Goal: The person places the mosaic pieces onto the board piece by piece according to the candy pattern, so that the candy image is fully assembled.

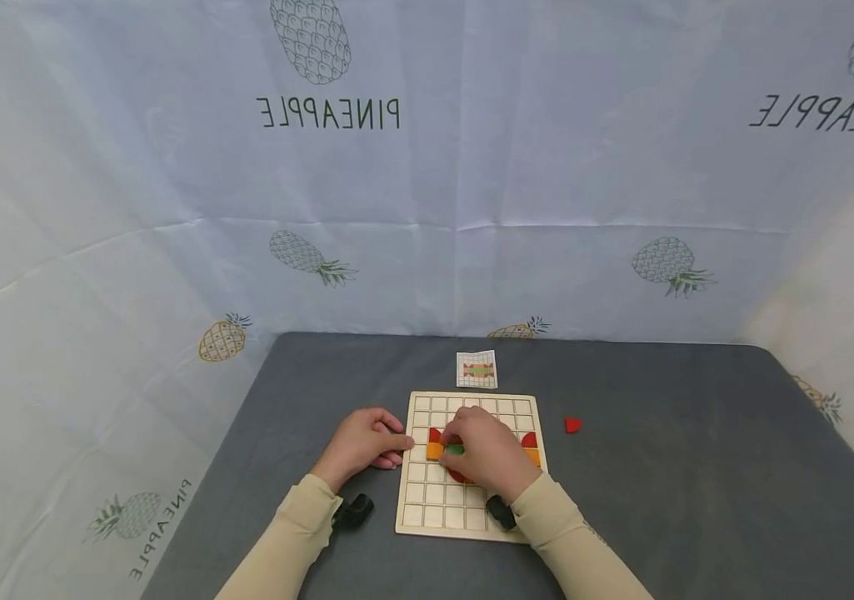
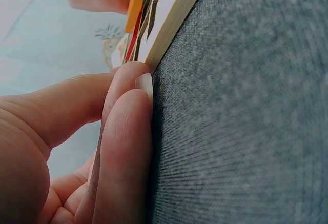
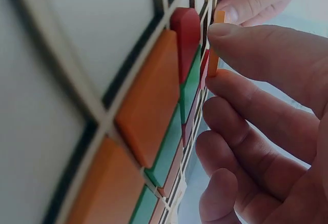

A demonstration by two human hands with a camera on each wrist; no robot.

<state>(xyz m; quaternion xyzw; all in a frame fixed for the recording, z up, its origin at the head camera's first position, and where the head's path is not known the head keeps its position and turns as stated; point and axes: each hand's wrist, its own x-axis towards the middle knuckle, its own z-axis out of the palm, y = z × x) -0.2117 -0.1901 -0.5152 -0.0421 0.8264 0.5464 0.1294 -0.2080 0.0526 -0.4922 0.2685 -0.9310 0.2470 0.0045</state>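
My right hand is over the left middle of a wooden grid board, pinching a thin orange block between thumb and index finger, near the board's surface. Its other fingers are curled loosely. At the board's left edge is my left hand, gripping the rim with thumb and fingertips. On the board lie red pieces, orange pieces and green pieces, laid side by side in the grid squares. My right hand hides part of this pattern in the head view.
Beyond the board lies a small pattern card with a coloured picture on a grid. A loose red piece rests on the dark table right of the board. Behind hangs a cloth printed with pineapples.
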